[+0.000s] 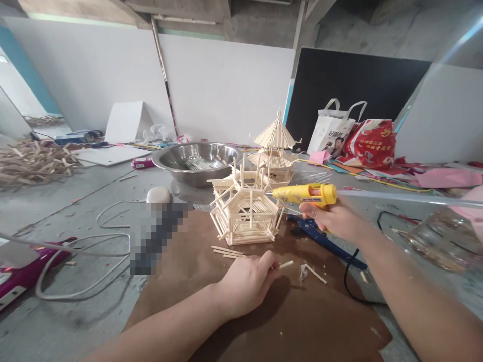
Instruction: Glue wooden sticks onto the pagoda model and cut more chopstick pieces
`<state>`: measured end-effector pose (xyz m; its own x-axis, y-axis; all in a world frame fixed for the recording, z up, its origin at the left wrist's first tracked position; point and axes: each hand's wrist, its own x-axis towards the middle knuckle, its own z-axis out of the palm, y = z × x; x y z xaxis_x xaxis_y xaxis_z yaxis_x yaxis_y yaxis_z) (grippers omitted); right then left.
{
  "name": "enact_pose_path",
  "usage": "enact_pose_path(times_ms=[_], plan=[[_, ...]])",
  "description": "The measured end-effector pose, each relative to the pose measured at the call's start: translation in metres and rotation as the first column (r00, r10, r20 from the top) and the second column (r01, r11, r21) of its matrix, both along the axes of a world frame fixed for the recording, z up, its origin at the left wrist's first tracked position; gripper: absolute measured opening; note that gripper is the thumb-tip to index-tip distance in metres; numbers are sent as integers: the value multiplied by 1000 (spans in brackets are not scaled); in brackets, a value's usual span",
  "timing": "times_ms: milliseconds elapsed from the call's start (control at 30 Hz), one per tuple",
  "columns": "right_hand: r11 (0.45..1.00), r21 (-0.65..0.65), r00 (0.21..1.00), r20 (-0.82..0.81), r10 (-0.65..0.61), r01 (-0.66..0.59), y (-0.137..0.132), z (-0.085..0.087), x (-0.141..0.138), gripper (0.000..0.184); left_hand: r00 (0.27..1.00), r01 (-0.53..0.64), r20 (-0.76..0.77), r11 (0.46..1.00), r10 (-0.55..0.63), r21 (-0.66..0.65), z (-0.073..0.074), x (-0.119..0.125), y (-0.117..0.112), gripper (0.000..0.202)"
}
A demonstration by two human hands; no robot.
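Note:
My right hand [334, 218] grips a yellow glue gun [305, 194] whose nozzle points left at a stick-built model [244, 208] standing on a brown sheet [264, 306]. A clear glue stick [407, 198] runs out of the gun's back to the right. My left hand [247, 281] rests on the brown sheet with its fingers curled, pinching a short wooden stick [286, 264]. A few loose sticks [226, 251] lie just in front of the model. A finished stick pagoda [274, 148] stands behind the model.
A steel bowl [196, 161] sits behind the model. Blue-handled cutters [324, 240] lie right of it. A white cable [81, 261] and a pink device [22, 271] are at the left. Wood strips [33, 161] pile far left. Bags [352, 136] and coloured paper clutter the back right; a clear container [445, 241] stands at right.

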<state>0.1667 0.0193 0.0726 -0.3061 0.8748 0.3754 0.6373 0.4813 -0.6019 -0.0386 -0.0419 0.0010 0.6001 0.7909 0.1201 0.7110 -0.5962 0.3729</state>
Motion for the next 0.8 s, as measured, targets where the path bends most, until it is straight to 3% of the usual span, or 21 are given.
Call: enact_pose_path(times_ms=[800], plan=[[997, 50, 991, 124, -59, 53, -2, -3, -6, 38, 999, 24, 24, 1000, -24, 13, -1, 0, 1, 17]])
